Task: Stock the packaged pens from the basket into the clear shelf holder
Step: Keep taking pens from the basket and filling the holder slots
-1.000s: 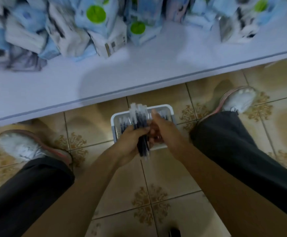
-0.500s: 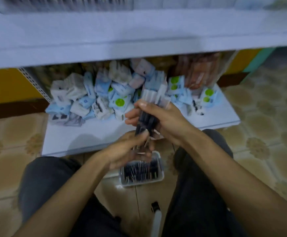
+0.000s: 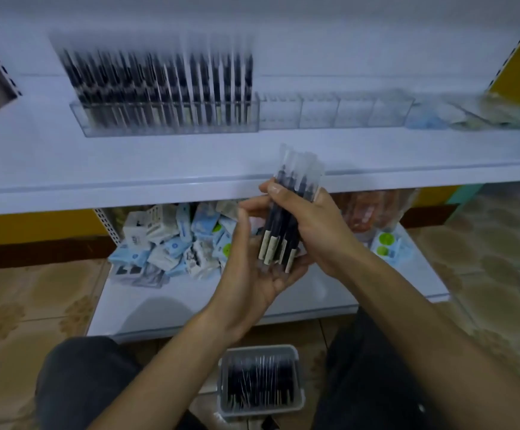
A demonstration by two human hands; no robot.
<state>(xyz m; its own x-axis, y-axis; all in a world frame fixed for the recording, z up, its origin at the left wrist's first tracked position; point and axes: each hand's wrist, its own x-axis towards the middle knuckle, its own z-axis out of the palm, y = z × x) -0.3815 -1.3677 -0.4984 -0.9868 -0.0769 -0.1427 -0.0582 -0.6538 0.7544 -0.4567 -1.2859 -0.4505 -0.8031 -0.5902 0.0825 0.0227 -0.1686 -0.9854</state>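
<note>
Half a second ago the view took in mostly the lower shelf; now it has tipped up, so the upper shelf (image 3: 128,169) and the clear shelf holder (image 3: 172,127) on it are in sight, though blurred. The holder's left section is packed with upright dark pens, and the clear compartments (image 3: 333,114) to its right look bare. The basket (image 3: 222,386) now sits close to the near edge of the view, on the floor between the person's knees, with dark pens lying in it. The bundle of packaged pens (image 3: 285,218) has risen with the hands and stands nearly upright in front of the upper shelf's front edge, its clear tops tilted slightly to the right. The right hand (image 3: 317,221) wraps the bundle from the right, thumb (image 3: 271,190) across its near face and fingers curled behind. The left hand (image 3: 252,271), which earlier grasped the lower end, is now spread beneath it: the pens' pale labelled ends rest on its palm and its fingers reach up fairly straight just left of the bundle. Small blue and white boxes (image 3: 165,240) are heaped on the lower shelf (image 3: 175,308) beyond.
</note>
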